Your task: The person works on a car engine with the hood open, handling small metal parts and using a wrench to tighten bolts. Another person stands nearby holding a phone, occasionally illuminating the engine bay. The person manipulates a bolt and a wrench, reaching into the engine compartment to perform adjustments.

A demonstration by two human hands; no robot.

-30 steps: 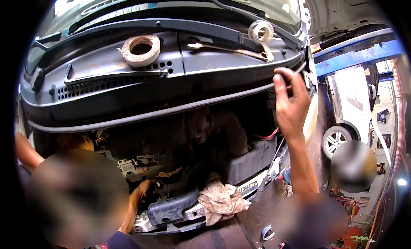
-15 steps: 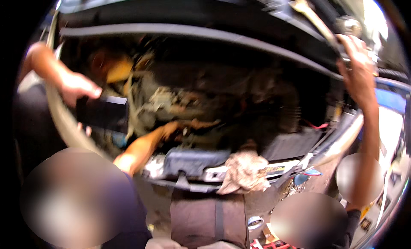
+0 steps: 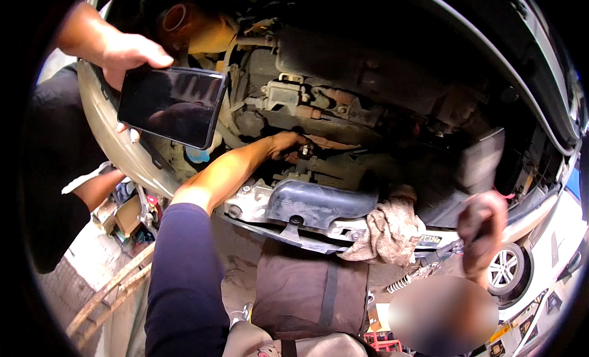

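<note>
My left arm in a dark sleeve reaches into the engine bay of a car. My left hand is closed among dirty engine parts, a small shiny metal piece at its fingers; what it grips is partly hidden. At the right, above the front edge of the bay, my right hand is closed and blurred. A greyish wrench sticks up from it, smeared by motion. On the left another person's hand holds a black phone over the bay.
A brown rag hangs over the front crossmember, beside a black plastic cover. The raised hood stands beyond the bay. Below lies a dark brown padded cover. A white car's wheel is at the right; wooden poles are lower left.
My right hand has come down from beside the raised hood with the wrench. My left hand stays among the engine parts. The view has shifted, and the phone shows more fully.
</note>
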